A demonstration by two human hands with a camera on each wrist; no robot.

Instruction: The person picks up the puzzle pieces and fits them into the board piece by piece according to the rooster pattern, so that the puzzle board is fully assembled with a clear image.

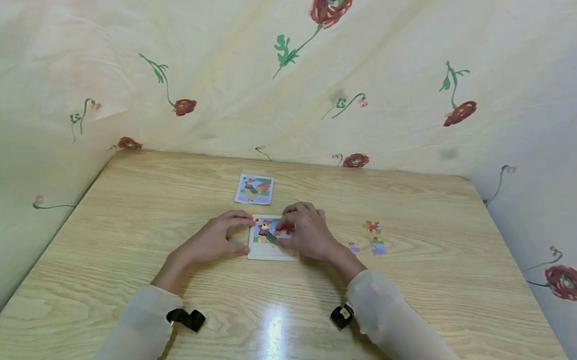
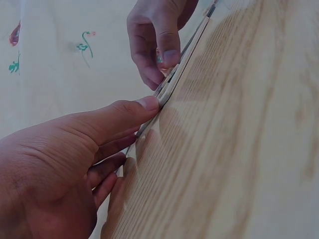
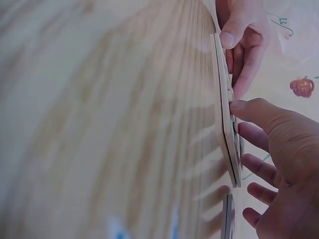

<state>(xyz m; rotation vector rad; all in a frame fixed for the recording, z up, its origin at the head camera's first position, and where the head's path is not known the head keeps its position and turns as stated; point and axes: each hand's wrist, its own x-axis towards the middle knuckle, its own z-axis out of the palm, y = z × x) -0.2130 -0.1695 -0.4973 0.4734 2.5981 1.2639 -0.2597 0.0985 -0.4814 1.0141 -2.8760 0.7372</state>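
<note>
Our right hand [image 1: 309, 232] seems to pinch a reddish jigsaw piece [image 1: 289, 228] over the puzzle board [image 1: 269, 254] just below centre, our left hand [image 1: 215, 237] gripping its left edge: likely mid-fitting, calling next for aligning and pressing.

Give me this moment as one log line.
left hand: holds board, left edge | right hand: pinches red piece at board | loose pieces: right of board | card: beyond board
</note>
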